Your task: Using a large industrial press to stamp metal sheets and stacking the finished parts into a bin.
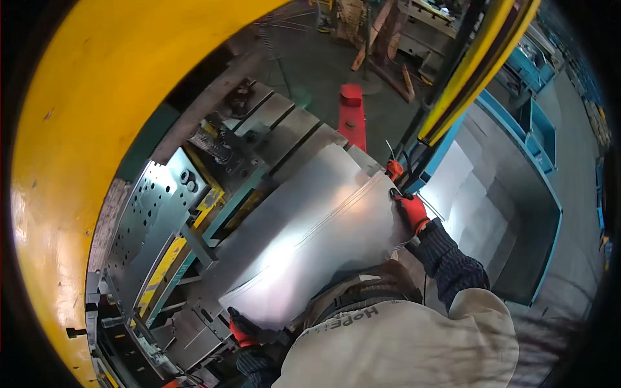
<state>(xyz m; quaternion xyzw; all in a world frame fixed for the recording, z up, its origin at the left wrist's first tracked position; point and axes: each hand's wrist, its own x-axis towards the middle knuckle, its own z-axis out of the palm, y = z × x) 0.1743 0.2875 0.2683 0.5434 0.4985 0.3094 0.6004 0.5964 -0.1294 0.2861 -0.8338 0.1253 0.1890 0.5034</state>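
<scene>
A large, shiny sheet of metal (310, 226) lies slantwise in front of my body, with thin lines running along its length. My right hand (413, 211), in a red and black glove, grips the sheet's far right end. At its near left corner, my left hand (242, 330) holds the edge in a matching glove. The fingers of both hands are partly hidden at the sheet's rim. To the left of the sheet stands a press die with a steel plate full of holes (145, 213) and yellow and green rails.
A big yellow machine frame (58, 161) curves along the left and top. Slotted bed plates (291, 139) lie beyond the sheet. On the right stands a blue-edged bin (540, 258) with metal sheets inside. A yellow and black post (475, 71) and a red block (351, 119) stand farther off.
</scene>
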